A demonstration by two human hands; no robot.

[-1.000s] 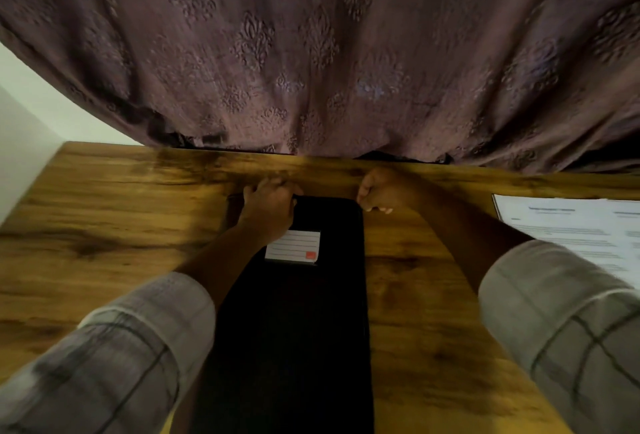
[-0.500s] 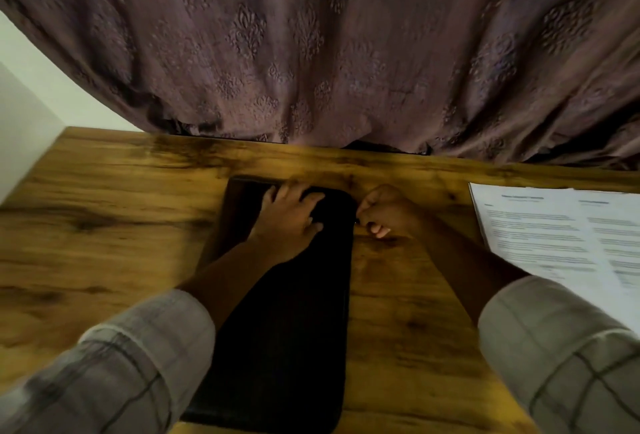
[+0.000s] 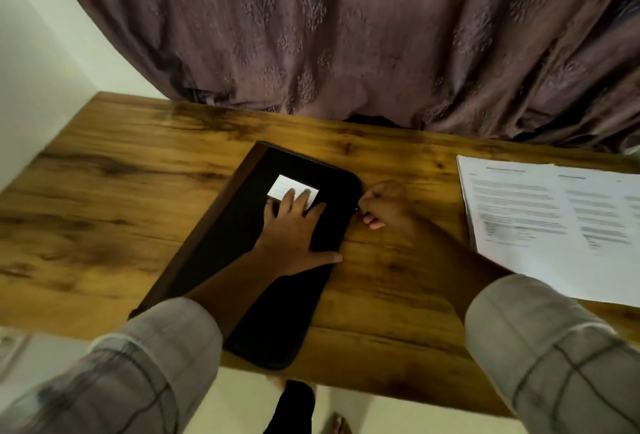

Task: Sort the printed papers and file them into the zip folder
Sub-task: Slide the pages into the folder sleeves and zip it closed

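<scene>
A black zip folder lies slanted on the wooden table, a white label near its far end. My left hand presses flat on the folder, fingers spread, fingertips on the label. My right hand pinches the small zip pull at the folder's far right edge, just below the rounded corner. The printed papers lie spread in a white stack at the right of the table, apart from both hands.
A patterned purple curtain hangs along the table's far edge. A white wall stands at the left. The table's near edge crosses the bottom, with floor and feet below it.
The view tilted down and the folder now lies slanted. My left hand slid nearer, uncovering the label. My right hand moved along the folder's right edge from the far corner.
</scene>
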